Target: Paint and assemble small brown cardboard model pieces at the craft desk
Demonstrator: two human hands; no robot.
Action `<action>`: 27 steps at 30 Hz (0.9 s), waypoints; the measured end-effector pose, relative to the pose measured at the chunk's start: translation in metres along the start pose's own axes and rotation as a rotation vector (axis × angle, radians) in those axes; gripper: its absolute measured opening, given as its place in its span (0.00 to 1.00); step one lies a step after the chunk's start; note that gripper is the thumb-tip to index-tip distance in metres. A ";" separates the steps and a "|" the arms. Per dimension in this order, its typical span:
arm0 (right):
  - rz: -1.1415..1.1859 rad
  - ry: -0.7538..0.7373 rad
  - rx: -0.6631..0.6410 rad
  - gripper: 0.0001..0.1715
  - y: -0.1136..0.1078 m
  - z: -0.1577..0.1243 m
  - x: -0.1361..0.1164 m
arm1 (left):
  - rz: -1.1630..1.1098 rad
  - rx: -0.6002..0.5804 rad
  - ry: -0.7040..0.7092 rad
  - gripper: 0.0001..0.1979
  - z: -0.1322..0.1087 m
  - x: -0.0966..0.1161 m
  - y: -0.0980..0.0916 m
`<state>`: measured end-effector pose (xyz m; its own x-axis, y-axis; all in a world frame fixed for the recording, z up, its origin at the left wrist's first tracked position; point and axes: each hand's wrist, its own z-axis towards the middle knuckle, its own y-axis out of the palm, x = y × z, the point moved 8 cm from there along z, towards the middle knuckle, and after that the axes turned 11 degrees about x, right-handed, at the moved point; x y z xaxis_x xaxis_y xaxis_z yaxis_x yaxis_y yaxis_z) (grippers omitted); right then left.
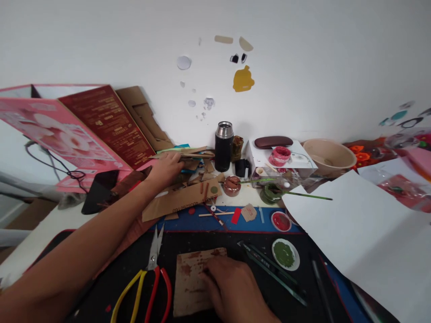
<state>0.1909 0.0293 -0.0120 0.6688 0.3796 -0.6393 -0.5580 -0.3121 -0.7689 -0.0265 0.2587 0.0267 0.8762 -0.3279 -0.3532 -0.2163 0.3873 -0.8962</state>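
My left hand (167, 167) is stretched out to the back left, on a pile of cardboard scraps (198, 152). Its fingers look extended over the pieces, with the tips partly hidden. Near the front edge, my right hand (232, 285) rests with curled fingers on a square cardboard piece (188, 287) with reddish-brown smears, its fingertips pressing on the surface. Scissors (153, 260) with one yellow and one red handle lie partly open left of that piece. A green box cutter (272, 271) lies to its right. A long cardboard strip (182, 199) is just in front of my left hand.
Paint stands in a brown jar (232, 186), a green jar (271, 194), a red lid (281, 221) and a green lid (285, 254). A black flask (224, 148) stands by the wall. White paper (363, 237) covers the right; a pink box (60, 130) stands left.
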 end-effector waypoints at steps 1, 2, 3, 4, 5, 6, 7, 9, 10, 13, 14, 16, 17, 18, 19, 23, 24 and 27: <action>0.001 0.000 0.001 0.06 0.000 0.000 0.000 | 0.008 -0.008 0.010 0.13 0.000 0.002 0.001; 0.001 0.001 0.002 0.06 -0.001 0.000 0.000 | 0.014 -0.015 0.017 0.13 0.001 0.004 0.002; 0.000 0.003 0.000 0.06 0.000 0.000 0.000 | 0.019 -0.020 0.021 0.13 0.002 0.006 0.002; -0.002 0.003 -0.003 0.06 0.000 0.000 0.000 | 0.020 -0.024 0.021 0.13 0.003 0.007 0.002; -0.003 0.004 -0.005 0.06 0.000 0.000 0.000 | 0.018 -0.029 0.020 0.13 0.003 0.008 0.002; -0.003 0.002 -0.006 0.05 0.000 -0.001 0.000 | 0.014 -0.037 0.018 0.14 0.004 0.008 0.003; -0.001 0.000 -0.006 0.05 0.000 0.000 0.000 | 0.011 -0.047 0.015 0.14 0.004 0.008 0.003; -0.003 0.000 -0.001 0.06 0.000 0.000 0.000 | 0.013 -0.069 0.011 0.14 0.004 0.007 0.006; -0.005 0.002 0.000 0.06 0.000 0.000 0.000 | 0.016 -0.077 0.009 0.14 0.005 0.007 0.007; -0.010 0.009 -0.004 0.06 -0.001 0.001 0.000 | 0.017 -0.085 -0.003 0.13 0.005 0.006 0.008; -0.008 0.010 -0.001 0.06 -0.001 0.001 0.001 | 0.015 -0.084 -0.008 0.13 0.006 0.007 0.007; -0.006 0.006 0.003 0.06 -0.001 0.001 0.001 | 0.021 -0.082 -0.012 0.13 0.007 0.008 0.005; -0.004 0.004 0.006 0.06 -0.001 0.001 0.001 | 0.028 -0.081 -0.010 0.13 0.007 0.010 0.004; -0.003 0.000 0.008 0.06 -0.001 0.000 0.001 | 0.036 -0.082 -0.006 0.13 0.008 0.011 0.003; -0.002 -0.003 0.010 0.06 0.000 0.000 0.001 | 0.043 -0.085 -0.001 0.13 0.008 0.013 0.003; -0.002 -0.002 0.014 0.06 0.002 -0.001 0.003 | 0.051 -0.094 0.014 0.14 0.008 0.019 0.003; -0.004 0.000 0.015 0.07 0.003 -0.001 0.003 | 0.053 -0.095 0.013 0.14 0.008 0.019 0.003; 0.006 -0.009 0.029 0.06 0.001 -0.001 0.002 | 0.056 -0.097 0.013 0.14 0.009 0.020 0.002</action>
<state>0.1918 0.0288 -0.0141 0.6610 0.3851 -0.6440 -0.5762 -0.2893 -0.7644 -0.0057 0.2605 0.0204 0.8561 -0.3196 -0.4062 -0.3060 0.3200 -0.8967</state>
